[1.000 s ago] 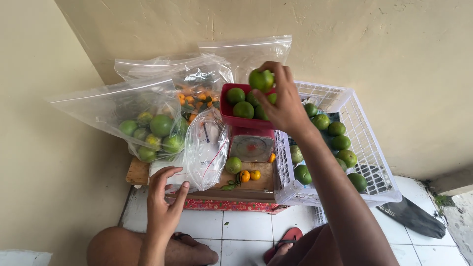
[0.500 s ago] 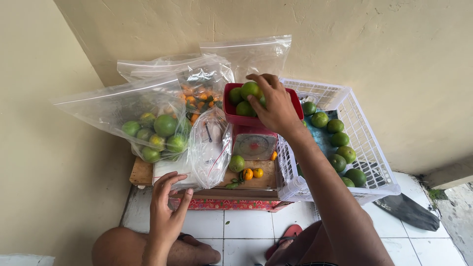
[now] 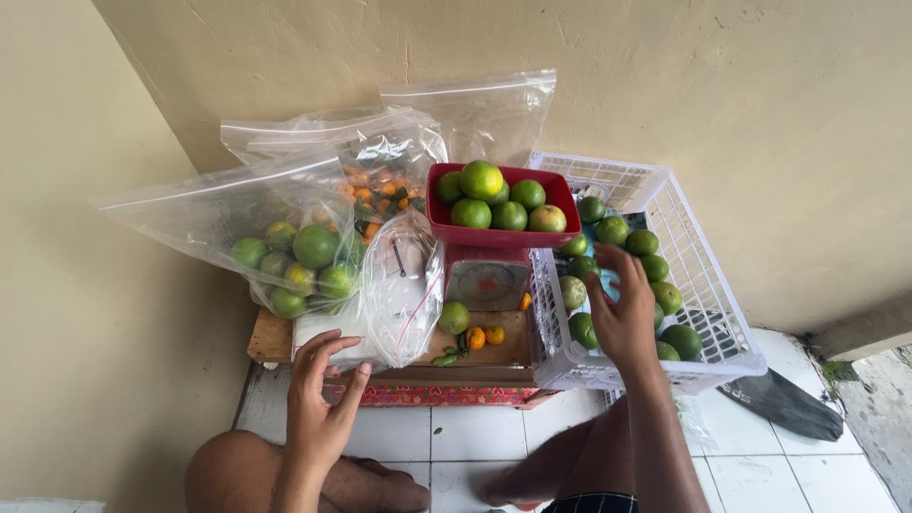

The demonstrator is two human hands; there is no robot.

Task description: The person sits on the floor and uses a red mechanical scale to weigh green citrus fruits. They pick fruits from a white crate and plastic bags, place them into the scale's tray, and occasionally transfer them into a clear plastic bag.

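Green fruit (image 3: 581, 330) half-hidden behind right hand (image 3: 622, 318).

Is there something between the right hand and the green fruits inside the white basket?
Nothing visible. The right hand is already inside the white plastic basket, directly over the round green citrus fruits. The basket is open on top, without any lid.

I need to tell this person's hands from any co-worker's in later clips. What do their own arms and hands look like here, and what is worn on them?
Both the left hand and the right hand are bare: no gloves, rings, watch or bracelet show. Both forearms are bare too, with no sleeve in view. Fingernails look short and unpainted.
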